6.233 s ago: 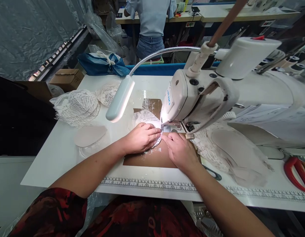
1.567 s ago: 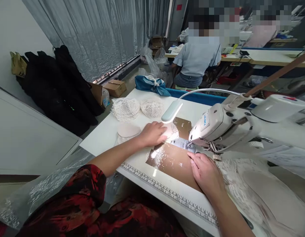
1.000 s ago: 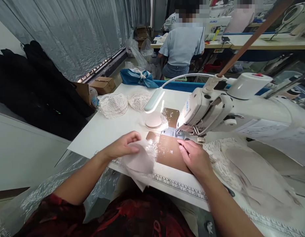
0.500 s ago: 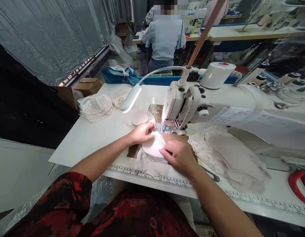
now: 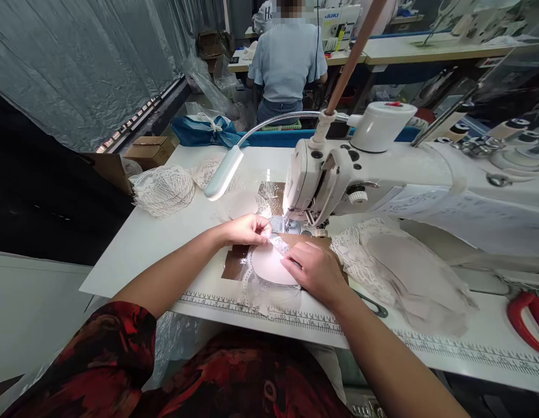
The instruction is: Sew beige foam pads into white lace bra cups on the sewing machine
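A pale oval cup piece with lace edging (image 5: 272,264) lies in front of the white sewing machine (image 5: 313,180), lit by its lamp. My left hand (image 5: 251,229) pinches the lace at the top of the piece, close to the needle area (image 5: 287,223). On the right side, my right hand (image 5: 311,267) has its fingers closed on the piece's edge. Sheer lace hangs from the near side of the piece toward the ruler tape (image 5: 261,310). Another pale cup piece (image 5: 243,203) rests just behind my left hand.
Lace stacks (image 5: 164,190) sit at the table's back left. More lace and beige pieces (image 5: 400,261) lie under the machine arm. Red-handled scissors (image 5: 528,319) are at far right, and a dark tool (image 5: 374,305) is beside my right wrist. A person (image 5: 287,67) sits ahead.
My left hand has drawn slightly back from the cup piece with the lace edge pinched. The piece has turned a little, showing more of its smooth face. The view has shifted slightly.
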Tool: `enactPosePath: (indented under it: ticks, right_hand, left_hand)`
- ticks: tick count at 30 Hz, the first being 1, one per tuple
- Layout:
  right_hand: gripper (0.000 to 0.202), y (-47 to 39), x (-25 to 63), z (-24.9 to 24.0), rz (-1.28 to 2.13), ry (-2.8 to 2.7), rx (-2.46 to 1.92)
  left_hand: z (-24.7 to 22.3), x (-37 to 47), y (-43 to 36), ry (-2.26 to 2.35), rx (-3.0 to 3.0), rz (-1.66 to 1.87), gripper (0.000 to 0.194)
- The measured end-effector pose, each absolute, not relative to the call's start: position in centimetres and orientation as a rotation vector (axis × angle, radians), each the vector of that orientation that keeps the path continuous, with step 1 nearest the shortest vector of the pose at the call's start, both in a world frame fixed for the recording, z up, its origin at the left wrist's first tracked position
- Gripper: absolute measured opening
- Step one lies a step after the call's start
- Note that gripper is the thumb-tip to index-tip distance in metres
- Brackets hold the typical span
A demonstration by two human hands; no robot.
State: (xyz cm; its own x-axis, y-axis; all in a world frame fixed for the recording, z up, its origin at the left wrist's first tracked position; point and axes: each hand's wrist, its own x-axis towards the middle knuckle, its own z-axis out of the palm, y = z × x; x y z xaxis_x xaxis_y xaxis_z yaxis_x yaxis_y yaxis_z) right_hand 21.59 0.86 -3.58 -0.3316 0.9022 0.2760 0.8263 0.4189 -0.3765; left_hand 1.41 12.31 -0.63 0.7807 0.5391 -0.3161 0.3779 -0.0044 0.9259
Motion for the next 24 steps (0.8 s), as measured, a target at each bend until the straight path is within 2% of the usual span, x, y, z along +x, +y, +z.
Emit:
enactPosePath:
  ticks: [4,7,12,14,17,20,24]
  right_hand:
    - [0.016,0.9,21.5,-3.4,0.188,-2.202,-1.562]
    - [0.028,1.0,21.4,-3.2,0.126,-2.244,-1.663]
    - [0.025,1.2,21.0,-3.0,0.094,-2.293,-1.765]
    - [0.023,1.2,21.0,-3.0,0.093,-2.293,-1.784]
    - [0.024,1.2,21.0,-3.1,0.068,-2.292,-1.796]
    - [0.030,1.2,21.1,-3.2,0.048,-2.289,-1.784]
    - [0.028,1.3,21.2,-3.1,0.048,-2.283,-1.821]
  left_hand:
    - [-0.9,2.4,11.6,0.896,1.845,0.248,0.013]
    - [-1.0,3.2,11.3,0.953,2.123,0.260,0.005]
    - [-0.5,2.9,10.6,1.154,2.461,0.467,0.010]
    - [-0.3,2.6,9.7,1.039,2.598,0.478,0.011]
    - [-0.8,2.5,8.2,0.763,2.769,0.368,0.022]
    - [-2.0,2.5,7.7,0.716,2.894,0.309,0.038]
    - [-3.0,2.2,8.8,0.673,2.970,0.315,0.044]
